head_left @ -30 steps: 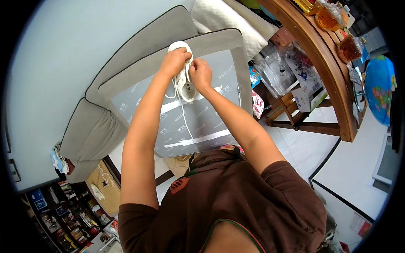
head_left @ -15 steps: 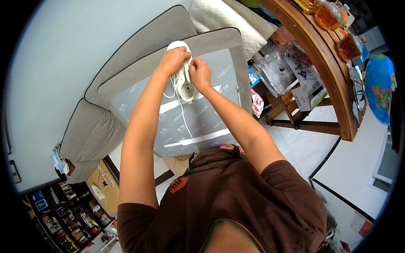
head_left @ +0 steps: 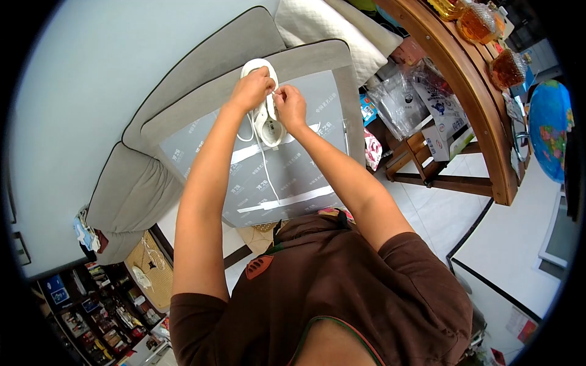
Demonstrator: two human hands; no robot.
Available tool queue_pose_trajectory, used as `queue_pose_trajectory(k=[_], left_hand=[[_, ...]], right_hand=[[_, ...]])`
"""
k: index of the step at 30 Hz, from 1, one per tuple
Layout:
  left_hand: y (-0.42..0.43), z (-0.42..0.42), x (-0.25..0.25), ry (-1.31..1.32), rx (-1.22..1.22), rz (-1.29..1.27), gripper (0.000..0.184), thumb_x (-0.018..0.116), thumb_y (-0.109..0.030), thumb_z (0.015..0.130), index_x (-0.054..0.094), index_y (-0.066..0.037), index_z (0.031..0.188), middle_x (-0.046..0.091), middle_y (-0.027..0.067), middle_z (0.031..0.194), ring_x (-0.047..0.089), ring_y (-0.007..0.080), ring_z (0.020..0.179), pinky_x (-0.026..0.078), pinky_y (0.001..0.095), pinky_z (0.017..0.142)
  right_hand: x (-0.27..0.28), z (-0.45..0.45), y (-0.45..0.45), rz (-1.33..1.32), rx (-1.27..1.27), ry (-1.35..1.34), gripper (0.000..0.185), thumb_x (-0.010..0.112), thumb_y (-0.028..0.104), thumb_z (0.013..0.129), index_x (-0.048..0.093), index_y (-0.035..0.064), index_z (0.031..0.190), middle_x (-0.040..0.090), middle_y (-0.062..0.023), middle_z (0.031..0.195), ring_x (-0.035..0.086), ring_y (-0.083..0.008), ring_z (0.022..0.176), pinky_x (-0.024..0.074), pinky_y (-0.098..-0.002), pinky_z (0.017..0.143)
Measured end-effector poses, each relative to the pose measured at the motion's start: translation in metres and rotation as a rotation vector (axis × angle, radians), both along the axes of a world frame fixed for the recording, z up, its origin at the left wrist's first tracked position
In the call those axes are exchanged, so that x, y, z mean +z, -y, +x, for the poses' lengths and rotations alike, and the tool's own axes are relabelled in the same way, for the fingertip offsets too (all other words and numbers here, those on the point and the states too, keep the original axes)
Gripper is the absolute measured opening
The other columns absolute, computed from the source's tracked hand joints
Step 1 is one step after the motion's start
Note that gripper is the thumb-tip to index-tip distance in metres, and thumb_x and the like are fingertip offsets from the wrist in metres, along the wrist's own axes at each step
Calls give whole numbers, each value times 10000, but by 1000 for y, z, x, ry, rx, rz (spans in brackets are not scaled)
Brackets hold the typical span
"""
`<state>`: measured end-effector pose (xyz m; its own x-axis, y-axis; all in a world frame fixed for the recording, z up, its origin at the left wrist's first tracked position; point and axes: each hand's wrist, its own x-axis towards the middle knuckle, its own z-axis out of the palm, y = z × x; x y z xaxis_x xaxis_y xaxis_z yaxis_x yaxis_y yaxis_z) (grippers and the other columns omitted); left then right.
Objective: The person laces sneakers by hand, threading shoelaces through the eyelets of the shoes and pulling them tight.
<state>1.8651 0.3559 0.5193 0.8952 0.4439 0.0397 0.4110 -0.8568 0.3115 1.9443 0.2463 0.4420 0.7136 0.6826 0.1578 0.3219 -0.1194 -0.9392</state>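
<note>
A white lace-up shoe (head_left: 269,130) lies on a grey printed sheet (head_left: 299,168) with its toe pointing away from me. Over the front of the shoe, my left hand (head_left: 252,90) has its fingers closed in a pinch on the white shoelace. My right hand (head_left: 290,106) is at the shoe's right side, thumb and finger pinched on the lace close to the left fingertips. One loose end of the shoelace (head_left: 267,171) trails down over the sheet toward me. The hands cover the eyelets and part of the tongue.
The sheet rests on a grey cushioned sofa (head_left: 201,58). A wooden table (head_left: 469,100) at right carries amber glass bottles (head_left: 508,68) and a globe (head_left: 549,128). Plastic bags (head_left: 397,104) lie beneath it. At lower left, another white shoe (head_left: 141,278) rests on a woven mat (head_left: 160,293).
Both hands stay over the shoe's front with only slight finger shifts. A short bit of lace now shows between the fingertips. The shoe keeps its place.
</note>
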Motion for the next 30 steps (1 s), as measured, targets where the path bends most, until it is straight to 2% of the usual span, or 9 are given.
queue_pose_trajectory(k=[6,12,15,18,24,27,30], left_hand=[[7,0,-12,66,75,-7,71,637,-133,807,669,-74,830,564,80,958,588,288,928,486,424,762],[9,-3,-22,159,115,-7,81,628,-123,810,664,-51,814,562,97,962,560,301,982,466,427,811],[9,-3,-25,186,118,-12,90,628,-128,811,659,-44,814,565,100,970,548,304,997,458,425,826],[11,-3,-26,227,144,-35,76,625,-114,809,658,-46,812,572,101,950,558,306,968,462,422,816],[16,-10,-29,350,181,-75,39,627,-82,803,619,-48,819,581,99,896,578,301,909,476,407,760],[17,-11,-30,317,135,7,45,624,-83,796,601,-50,816,577,97,890,579,296,885,477,410,733],[17,-10,-32,251,77,73,34,618,-81,789,601,-54,799,564,96,866,576,291,859,475,417,725]], right_hand=[[2,-2,-1,-70,-4,-9,152,687,137,764,600,44,847,610,-121,866,597,-311,795,479,-408,726],[-2,-10,-8,-169,-101,88,157,657,183,805,597,39,823,623,-130,853,609,-305,805,483,-401,723],[-5,-5,-12,-168,-47,132,151,630,184,826,591,39,840,620,-144,881,610,-319,816,483,-406,730],[-10,1,-12,-122,20,101,130,606,171,830,573,52,870,609,-165,891,593,-366,838,475,-452,751],[-13,0,-9,11,46,88,153,592,163,855,558,21,902,593,-159,874,587,-317,771,476,-401,719],[-12,-2,-4,30,59,-9,125,594,121,828,557,27,902,588,-164,898,586,-330,803,475,-405,741],[-14,-4,-1,47,50,-36,135,612,100,810,570,22,911,587,-144,898,582,-296,791,475,-382,740]])
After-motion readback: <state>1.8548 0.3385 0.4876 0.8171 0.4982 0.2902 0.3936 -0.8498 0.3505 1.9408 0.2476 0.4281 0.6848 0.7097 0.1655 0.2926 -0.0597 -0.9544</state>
